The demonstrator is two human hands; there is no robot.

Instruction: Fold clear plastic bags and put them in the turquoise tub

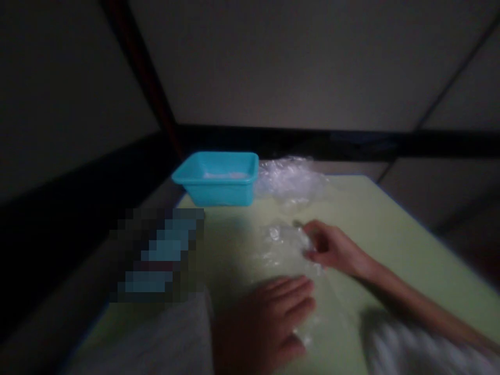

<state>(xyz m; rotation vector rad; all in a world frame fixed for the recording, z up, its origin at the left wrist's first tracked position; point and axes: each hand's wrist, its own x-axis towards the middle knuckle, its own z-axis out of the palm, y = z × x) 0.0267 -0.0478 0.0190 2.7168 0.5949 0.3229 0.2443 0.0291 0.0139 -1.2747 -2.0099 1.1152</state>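
A thin clear plastic bag (pixel 279 242), crinkled and shiny, lies on the pale yellow-green table in front of me. My right hand (pixel 332 247) is curled at the bag's right side, thumb and fingers closed on its edge. Nearer to me, my left hand (pixel 277 312) rests with its fingers stretched out to the right over the lower part of the plastic. It is somewhat blurred, and its palm side is hidden.
A turquoise plastic basin (pixel 224 192) with something whitish inside stands at the table's far left. Beside it lies a heap of crumpled clear plastic (pixel 291 179). A pixelated patch (pixel 164 250) covers something at the left edge. Walls rise behind the table (pixel 394 229).
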